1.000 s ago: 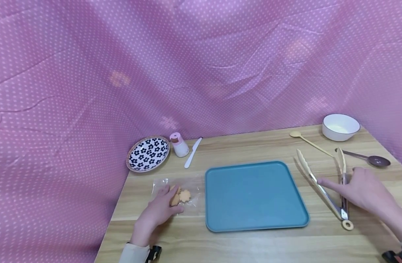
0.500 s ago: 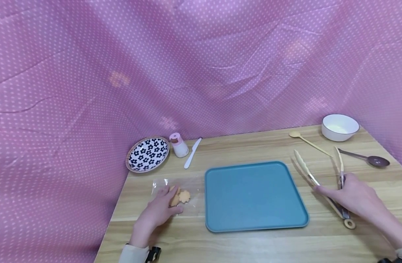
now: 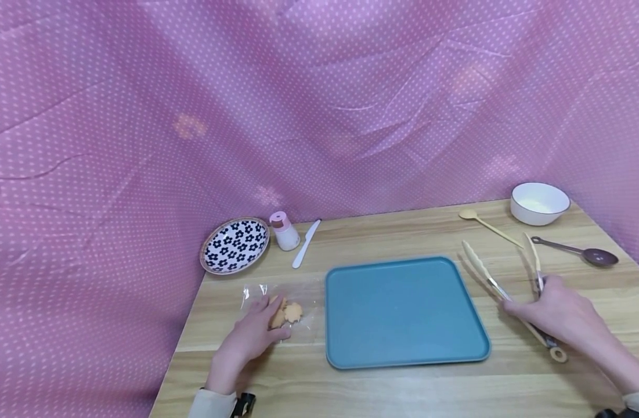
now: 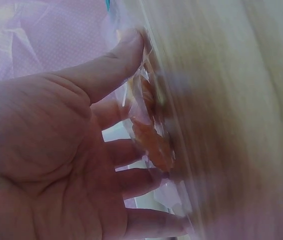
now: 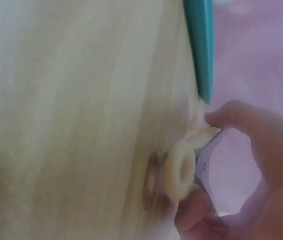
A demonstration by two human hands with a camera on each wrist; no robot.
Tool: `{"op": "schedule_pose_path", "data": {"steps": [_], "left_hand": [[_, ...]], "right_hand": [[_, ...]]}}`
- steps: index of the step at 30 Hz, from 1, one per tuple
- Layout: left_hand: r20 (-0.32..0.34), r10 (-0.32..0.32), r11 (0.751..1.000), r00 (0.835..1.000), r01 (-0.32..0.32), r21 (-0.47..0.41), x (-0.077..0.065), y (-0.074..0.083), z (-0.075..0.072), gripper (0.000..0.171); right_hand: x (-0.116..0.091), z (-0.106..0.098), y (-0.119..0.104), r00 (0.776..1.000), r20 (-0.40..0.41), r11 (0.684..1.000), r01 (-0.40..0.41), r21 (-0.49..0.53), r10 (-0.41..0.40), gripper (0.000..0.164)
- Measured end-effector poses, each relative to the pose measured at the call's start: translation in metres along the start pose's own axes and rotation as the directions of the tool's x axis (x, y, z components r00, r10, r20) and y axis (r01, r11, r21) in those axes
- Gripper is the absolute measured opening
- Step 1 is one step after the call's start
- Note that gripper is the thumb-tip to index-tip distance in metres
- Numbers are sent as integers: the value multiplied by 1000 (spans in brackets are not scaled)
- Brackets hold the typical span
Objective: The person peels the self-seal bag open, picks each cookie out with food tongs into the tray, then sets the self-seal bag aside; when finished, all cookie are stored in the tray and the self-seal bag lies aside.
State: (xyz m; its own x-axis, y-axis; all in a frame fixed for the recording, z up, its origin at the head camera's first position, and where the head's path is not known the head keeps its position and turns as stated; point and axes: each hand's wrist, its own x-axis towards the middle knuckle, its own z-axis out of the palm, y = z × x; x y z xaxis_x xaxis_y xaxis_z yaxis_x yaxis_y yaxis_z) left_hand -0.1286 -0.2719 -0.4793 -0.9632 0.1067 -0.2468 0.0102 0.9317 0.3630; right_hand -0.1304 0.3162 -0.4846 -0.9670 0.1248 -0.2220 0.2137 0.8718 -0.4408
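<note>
My left hand rests on a clear plastic bag with cookies inside, at the left of the blue tray. In the left wrist view its fingers reach out along the bag, and a cookie shows through the film. To the tray's right, my right hand holds a pair of tongs, thumb on one arm and fingers curled round the other. The tongs' arms stand apart, tips pointing away from me. The right wrist view shows their cream ring end close to the table.
A blue tray lies between the hands. Behind it at left are a flower-patterned plate, a pink-topped shaker and a white knife. At back right are a white bowl, a yellow spoon and a brown spoon.
My right hand has come down round the tongs and taken hold of them. The tongs' tips have shifted left and a little closer together. My left hand has stayed put.
</note>
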Motion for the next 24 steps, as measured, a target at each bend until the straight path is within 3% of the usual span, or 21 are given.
{"op": "schedule_pose_path", "data": {"steps": [7, 14, 19, 24], "left_hand": [[1, -2, 1000, 1000, 2, -11, -1, 0, 0, 84], [2, -8, 1000, 1000, 8, -18, -4, -1, -1, 83], [7, -10, 1000, 1000, 10, -28, -4, 0, -2, 83], [6, -20, 999, 1000, 20, -30, -3, 0, 0, 83]], "right_hand": [[3, 1, 0, 997, -71, 999, 37, -12, -38, 85], [18, -7, -26, 960, -175, 976, 211, -60, -219, 85], [26, -18, -70, 898, -184, 915, 376, -146, -399, 79], [27, -10, -121, 806, -177, 823, 535, -191, -565, 84]]}}
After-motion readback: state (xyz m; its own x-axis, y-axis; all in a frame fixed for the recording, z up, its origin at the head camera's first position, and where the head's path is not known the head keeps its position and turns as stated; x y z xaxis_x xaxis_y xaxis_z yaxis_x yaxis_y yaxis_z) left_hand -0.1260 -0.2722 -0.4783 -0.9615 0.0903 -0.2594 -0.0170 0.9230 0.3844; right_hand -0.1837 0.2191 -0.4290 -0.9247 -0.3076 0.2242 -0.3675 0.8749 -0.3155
